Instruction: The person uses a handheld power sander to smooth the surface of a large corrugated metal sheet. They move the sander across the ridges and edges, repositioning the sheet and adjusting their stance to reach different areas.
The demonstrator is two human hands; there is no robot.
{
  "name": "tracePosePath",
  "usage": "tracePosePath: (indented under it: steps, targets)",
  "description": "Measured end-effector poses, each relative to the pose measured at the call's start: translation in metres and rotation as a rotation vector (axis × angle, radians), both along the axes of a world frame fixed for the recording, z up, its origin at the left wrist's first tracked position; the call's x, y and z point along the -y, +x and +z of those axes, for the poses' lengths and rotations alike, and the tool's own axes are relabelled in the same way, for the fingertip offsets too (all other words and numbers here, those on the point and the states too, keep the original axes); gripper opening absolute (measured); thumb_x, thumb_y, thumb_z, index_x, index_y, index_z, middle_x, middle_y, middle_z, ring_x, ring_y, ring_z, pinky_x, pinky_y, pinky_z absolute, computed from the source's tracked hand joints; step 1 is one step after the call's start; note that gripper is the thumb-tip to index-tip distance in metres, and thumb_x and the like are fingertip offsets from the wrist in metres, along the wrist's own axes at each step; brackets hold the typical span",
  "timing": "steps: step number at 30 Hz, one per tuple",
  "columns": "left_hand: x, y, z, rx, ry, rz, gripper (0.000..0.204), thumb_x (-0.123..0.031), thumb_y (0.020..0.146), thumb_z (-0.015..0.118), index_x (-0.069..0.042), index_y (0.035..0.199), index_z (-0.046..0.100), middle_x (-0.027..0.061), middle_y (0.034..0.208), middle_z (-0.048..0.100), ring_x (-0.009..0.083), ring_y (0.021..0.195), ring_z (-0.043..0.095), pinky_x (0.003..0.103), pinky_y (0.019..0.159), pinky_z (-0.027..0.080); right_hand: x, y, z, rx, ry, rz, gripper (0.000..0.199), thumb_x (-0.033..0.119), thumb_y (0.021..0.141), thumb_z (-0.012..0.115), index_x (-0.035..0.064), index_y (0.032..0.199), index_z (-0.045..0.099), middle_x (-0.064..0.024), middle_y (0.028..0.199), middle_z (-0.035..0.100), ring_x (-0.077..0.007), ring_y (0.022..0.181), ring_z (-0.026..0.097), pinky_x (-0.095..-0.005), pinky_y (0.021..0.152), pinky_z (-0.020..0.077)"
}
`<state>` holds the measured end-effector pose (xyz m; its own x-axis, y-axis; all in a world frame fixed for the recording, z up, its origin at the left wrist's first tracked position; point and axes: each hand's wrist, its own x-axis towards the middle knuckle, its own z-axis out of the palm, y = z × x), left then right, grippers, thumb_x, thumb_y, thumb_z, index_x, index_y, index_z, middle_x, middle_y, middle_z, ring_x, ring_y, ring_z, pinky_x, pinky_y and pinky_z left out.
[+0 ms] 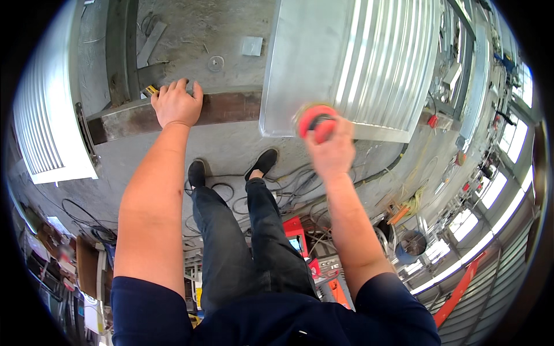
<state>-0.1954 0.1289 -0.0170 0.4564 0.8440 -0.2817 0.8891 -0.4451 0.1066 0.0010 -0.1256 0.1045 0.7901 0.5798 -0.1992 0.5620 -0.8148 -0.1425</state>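
My right hand [336,151] is closed round a red and black round sander [316,121], both smeared by motion. The sander sits at the near edge of a silvery ribbed metal panel [311,52], over its smooth left part; its underside is hidden. Further left, my left hand [176,106] leans on a rusty steel beam [234,108], with its fingers over the far edge and the thumb apart. Just beyond those fingers lies a small yellow and black object [151,90], partly covered.
Another ribbed panel [43,98] stands at the far left. Cables and hoses [300,181] tangle across the floor near my feet. A red machine with a small screen [295,236] is beside my right leg. At the right stands a blue bucket [411,247].
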Motion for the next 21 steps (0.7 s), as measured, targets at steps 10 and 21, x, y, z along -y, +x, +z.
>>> tracePosePath:
  steps: [10, 21]
  targets:
    - [-0.002, 0.003, 0.001, -0.054, 0.019, -0.012, 0.045, -0.047, 0.096, 0.051, -0.014, 0.115, 0.074, 0.0063, 0.114, 0.074, 0.0259, 0.113, 0.064, 0.046, 0.106, 0.038, 0.025, 0.04, -0.007, 0.06, 0.007, -0.237, 0.06, 0.032, 0.08, 0.076, 0.0083, 0.129, 0.05, -0.0189, 0.12, 0.056, -0.0414, 0.101, 0.066, -0.0507, 0.085, 0.0558]
    - [-0.002, 0.001, 0.006, -0.058, -0.041, 0.013, 0.051, -0.051, 0.097, 0.046, -0.014, 0.12, 0.073, 0.0086, 0.119, 0.073, 0.0266, 0.117, 0.063, 0.046, 0.108, 0.037, 0.009, 0.008, -0.009, 0.083, -0.05, -0.122, 0.059, 0.037, 0.079, 0.077, 0.0101, 0.124, 0.05, -0.0185, 0.122, 0.053, -0.0402, 0.096, 0.068, -0.0499, 0.079, 0.0592]
